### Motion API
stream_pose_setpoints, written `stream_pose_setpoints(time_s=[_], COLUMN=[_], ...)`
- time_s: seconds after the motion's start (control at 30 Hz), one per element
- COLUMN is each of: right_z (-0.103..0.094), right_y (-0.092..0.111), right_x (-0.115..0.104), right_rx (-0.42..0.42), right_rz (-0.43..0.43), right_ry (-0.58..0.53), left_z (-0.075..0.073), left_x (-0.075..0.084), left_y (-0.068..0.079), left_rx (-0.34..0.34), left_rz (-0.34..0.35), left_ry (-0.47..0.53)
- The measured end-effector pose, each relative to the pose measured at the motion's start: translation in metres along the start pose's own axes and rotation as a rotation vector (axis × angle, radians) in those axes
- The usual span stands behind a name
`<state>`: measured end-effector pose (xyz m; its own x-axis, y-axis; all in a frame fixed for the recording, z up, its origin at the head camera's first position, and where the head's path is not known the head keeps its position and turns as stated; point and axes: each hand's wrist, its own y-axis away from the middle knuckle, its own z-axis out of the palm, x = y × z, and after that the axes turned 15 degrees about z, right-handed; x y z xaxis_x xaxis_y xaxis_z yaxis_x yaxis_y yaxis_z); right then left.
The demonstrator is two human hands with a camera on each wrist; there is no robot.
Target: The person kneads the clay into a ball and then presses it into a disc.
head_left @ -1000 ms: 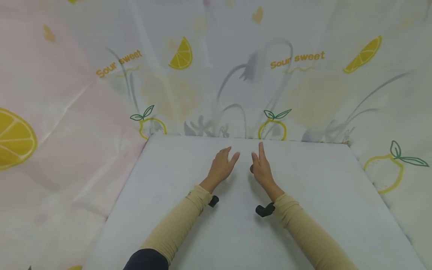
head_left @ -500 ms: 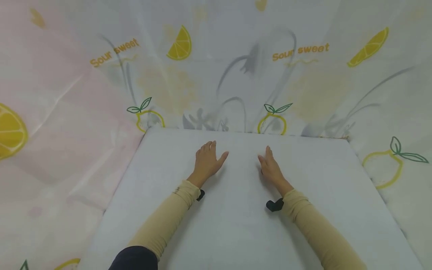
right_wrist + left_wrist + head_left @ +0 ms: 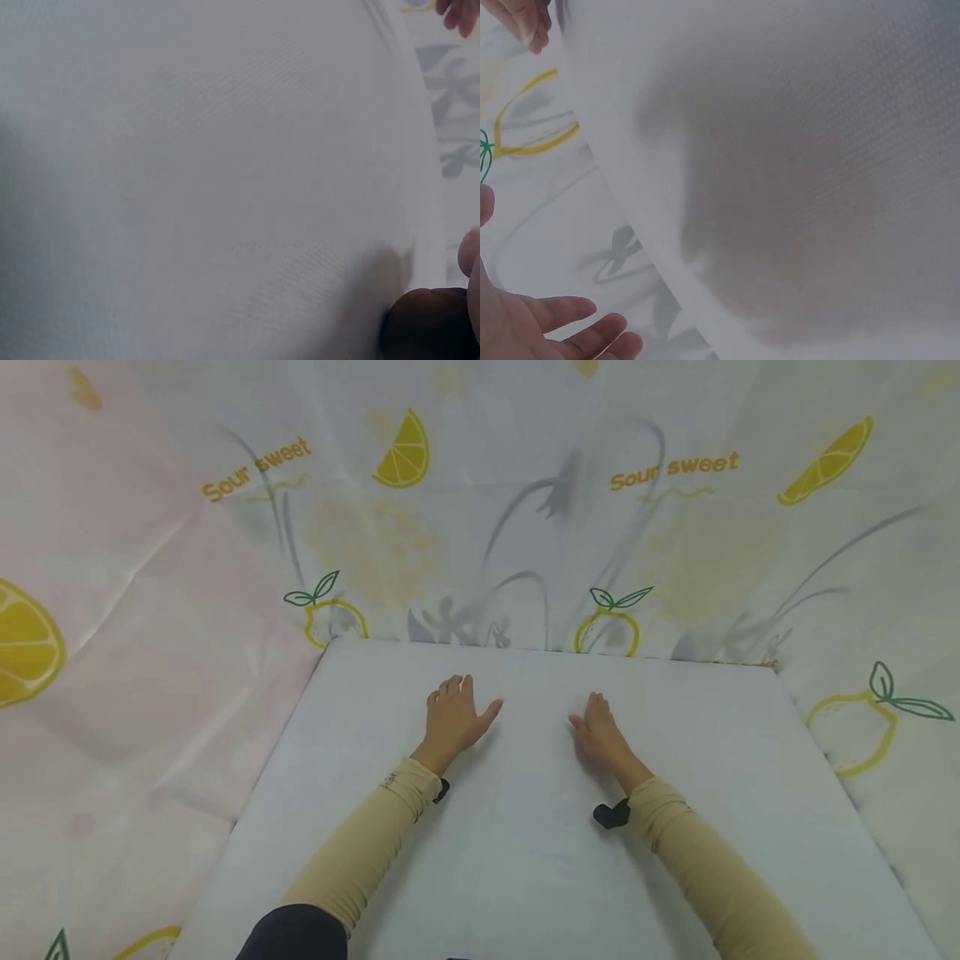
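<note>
In the head view my left hand (image 3: 450, 718) hovers above or rests lightly on the white tabletop (image 3: 517, 877), fingers spread and thumb apart. My right hand (image 3: 603, 743) faces it across a gap, fingers straight and close together, thumb apart. Loosely spread fingers of the left hand (image 3: 562, 330) show in the left wrist view, holding nothing. The right wrist view catches a lit thumb (image 3: 469, 255) above a dark brown rounded shape (image 3: 431, 322); I cannot tell whether that is a shaded curled finger or a thing.
Behind the table hangs a pale curtain (image 3: 480, 527) printed with lemons and lettering. The table's far edge lies just past the fingertips. Beige sleeves (image 3: 360, 852) cover both forearms, and a black wrist piece (image 3: 611, 814) sits under the right wrist.
Both hands have moved apart, the left one to the left and the right one slightly to the right. The right index finger no longer points out alone. The head view has tilted slightly down.
</note>
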<state>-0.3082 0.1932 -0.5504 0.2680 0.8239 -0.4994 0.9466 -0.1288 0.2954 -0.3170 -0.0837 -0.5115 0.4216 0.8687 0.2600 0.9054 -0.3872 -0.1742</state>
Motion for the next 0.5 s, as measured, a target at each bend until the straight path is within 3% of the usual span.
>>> stream_pose_setpoints(time_s=[0.27,0.5], right_z=[0.008,0.013], right_y=[-0.002,0.000], right_x=[-0.005,-0.007], right_rx=[0.092,0.120], right_rz=[-0.004,0.003], right_ry=[0.090,0.159], left_z=[0.004,0.002], left_x=[-0.001,-0.003], left_y=[0.002,0.005], left_rx=[-0.030,-0.031], left_rz=[-0.004,-0.003], left_ry=[-0.031,-0.028])
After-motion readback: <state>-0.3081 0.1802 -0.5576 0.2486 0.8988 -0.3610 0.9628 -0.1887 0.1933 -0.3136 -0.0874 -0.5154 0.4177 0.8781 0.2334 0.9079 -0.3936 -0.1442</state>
